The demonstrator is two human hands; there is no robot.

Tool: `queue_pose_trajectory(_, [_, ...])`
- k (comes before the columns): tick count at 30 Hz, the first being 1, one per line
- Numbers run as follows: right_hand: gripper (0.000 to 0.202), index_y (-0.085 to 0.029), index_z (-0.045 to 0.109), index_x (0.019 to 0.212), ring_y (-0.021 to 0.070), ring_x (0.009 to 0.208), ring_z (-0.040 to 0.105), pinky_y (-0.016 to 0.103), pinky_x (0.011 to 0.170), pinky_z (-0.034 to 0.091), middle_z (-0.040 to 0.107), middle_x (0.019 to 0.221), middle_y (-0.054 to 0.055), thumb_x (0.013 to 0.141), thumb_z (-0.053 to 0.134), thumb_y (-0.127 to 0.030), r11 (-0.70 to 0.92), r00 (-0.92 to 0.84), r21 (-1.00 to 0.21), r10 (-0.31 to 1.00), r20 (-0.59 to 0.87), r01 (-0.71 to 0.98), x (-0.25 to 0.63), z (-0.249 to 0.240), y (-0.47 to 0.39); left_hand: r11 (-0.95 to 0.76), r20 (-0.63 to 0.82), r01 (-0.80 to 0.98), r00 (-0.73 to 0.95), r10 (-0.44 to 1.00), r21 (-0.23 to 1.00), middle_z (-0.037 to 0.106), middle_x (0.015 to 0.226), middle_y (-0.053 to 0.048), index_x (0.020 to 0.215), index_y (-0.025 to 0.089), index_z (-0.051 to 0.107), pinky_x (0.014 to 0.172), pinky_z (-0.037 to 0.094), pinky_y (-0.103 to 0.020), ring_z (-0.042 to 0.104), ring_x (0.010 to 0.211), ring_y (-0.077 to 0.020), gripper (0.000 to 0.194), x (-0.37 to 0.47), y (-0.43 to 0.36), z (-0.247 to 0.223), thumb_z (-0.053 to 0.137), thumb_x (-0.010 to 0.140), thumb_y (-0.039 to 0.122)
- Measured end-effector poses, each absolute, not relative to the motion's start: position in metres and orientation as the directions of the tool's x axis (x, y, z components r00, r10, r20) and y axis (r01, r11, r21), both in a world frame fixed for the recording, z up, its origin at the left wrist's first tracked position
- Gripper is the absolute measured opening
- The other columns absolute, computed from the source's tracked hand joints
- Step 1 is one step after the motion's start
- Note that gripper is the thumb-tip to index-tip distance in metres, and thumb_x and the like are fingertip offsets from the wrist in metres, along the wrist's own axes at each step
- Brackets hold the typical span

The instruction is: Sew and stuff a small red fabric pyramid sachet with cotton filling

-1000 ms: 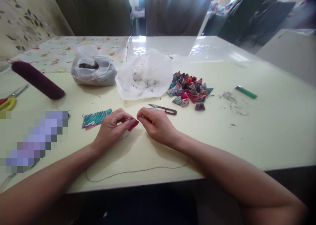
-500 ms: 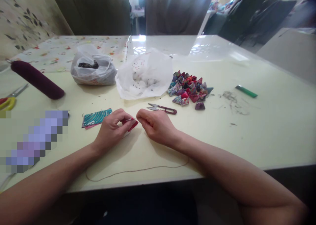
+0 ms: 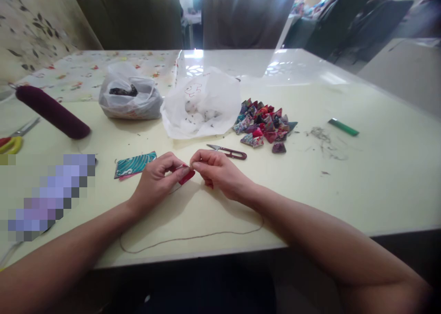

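Between its thumb and fingers, my left hand (image 3: 161, 174) pinches a small piece of red fabric (image 3: 187, 176). My right hand (image 3: 220, 171) is closed in a pinch at the fabric's right edge; whatever lies between its fingertips is too small to make out. A long brown thread (image 3: 193, 237) loops across the table below both hands. Behind my right hand lie thread snips (image 3: 236, 154), their blades partly covered by it. Left of my left hand, a teal wave-patterned fabric piece (image 3: 135, 164) rests on pink cloth.
Several stuffed fabric triangles (image 3: 263, 121) are heaped beyond my right hand. A white plastic bag (image 3: 203, 107) holds stuffing; another bag (image 3: 129, 103) stands beside it. A purple cylinder (image 3: 51, 112) and scissors (image 3: 17, 139) lie left. A green object (image 3: 343, 127) and thread scraps (image 3: 325, 142) lie right.
My right hand has turned and its fingertips have come up to the red fabric, with the lower fingers now showing. More of the fabric shows. My left hand has hardly moved.
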State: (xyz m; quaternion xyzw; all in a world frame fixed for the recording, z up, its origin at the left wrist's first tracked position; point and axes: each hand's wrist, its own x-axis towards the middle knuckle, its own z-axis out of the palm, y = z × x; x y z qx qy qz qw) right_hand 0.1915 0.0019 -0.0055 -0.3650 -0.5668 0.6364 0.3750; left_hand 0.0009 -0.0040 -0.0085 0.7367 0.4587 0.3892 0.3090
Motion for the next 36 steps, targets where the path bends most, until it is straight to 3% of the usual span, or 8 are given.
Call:
queue_pose_trajectory(5, [0.014, -0.020, 0.053, 0.080, 0.0065, 0.043, 0.026, 0.018, 0.041, 0.029, 0.035, 0.049, -0.010, 0.087, 0.061, -0.029, -0.301, -0.496, -0.926, 0.854, -0.156, -0.227, 0.190, -0.007, -0.001, -0.370, 0.273, 0.422, 0.274, 0.922, 0.827, 0.060, 0.070, 0.001, 0.069, 0.020, 0.065, 0.061, 0.040, -0.027, 0.055, 0.064, -0.0127, 0.022, 0.002, -0.004, -0.008, 0.067, 0.087, 0.033])
queue_pose_trajectory(11, [0.016, -0.021, 0.051, 0.081, 0.0057, 0.043, 0.022, 0.017, 0.041, 0.025, 0.031, 0.048, -0.011, 0.088, 0.061, -0.031, -0.369, -0.506, -0.890, 0.840, -0.195, -0.269, 0.188, -0.008, -0.003, -0.354, 0.243, 0.442, 0.289, 0.926, 0.824, 0.060, 0.069, 0.001, 0.066, 0.019, 0.063, 0.060, 0.039, -0.027, 0.053, 0.062, -0.0121, 0.026, 0.002, -0.005, -0.007, 0.067, 0.087, 0.034])
queue_pose_trajectory(18, [0.016, -0.020, 0.052, 0.082, 0.0050, 0.046, 0.032, 0.019, 0.045, 0.024, 0.042, 0.057, -0.009, 0.090, 0.058, -0.032, -0.012, -0.329, -1.000, 0.944, -0.006, -0.015, 0.191, -0.010, 0.004, -0.155, 0.097, 0.296, 0.203, 0.974, 0.943, 0.061, 0.067, 0.000, 0.070, 0.019, 0.062, 0.061, 0.041, -0.027, 0.053, 0.063, -0.0131, 0.024, 0.001, -0.005, -0.009, 0.069, 0.086, 0.035])
queue_pose_trajectory(23, [0.020, -0.018, 0.059, 0.081, 0.0061, 0.050, 0.034, 0.020, 0.048, 0.022, 0.043, 0.057, -0.007, 0.084, 0.066, -0.036, 0.022, -0.376, -0.997, 0.927, -0.008, 0.077, 0.190, -0.010, 0.004, -0.083, 0.055, 0.149, 0.180, 0.982, 0.985, 0.064, 0.071, -0.001, 0.075, 0.019, 0.066, 0.065, 0.045, -0.027, 0.056, 0.067, -0.0132, 0.020, 0.000, -0.005, -0.011, 0.072, 0.085, 0.035])
queue_pose_trajectory(36, [0.017, -0.017, 0.058, 0.076, 0.0093, 0.065, 0.047, 0.022, 0.061, 0.037, 0.054, 0.069, -0.003, 0.085, 0.060, -0.030, 0.179, -0.392, -0.972, 0.914, 0.106, 0.154, 0.193, -0.009, 0.010, -0.108, 0.081, 0.136, 0.187, 0.979, 0.985, 0.067, 0.072, -0.001, 0.078, 0.018, 0.068, 0.064, 0.050, -0.026, 0.059, 0.065, -0.0134, 0.019, -0.001, 0.000, -0.011, 0.071, 0.084, 0.036])
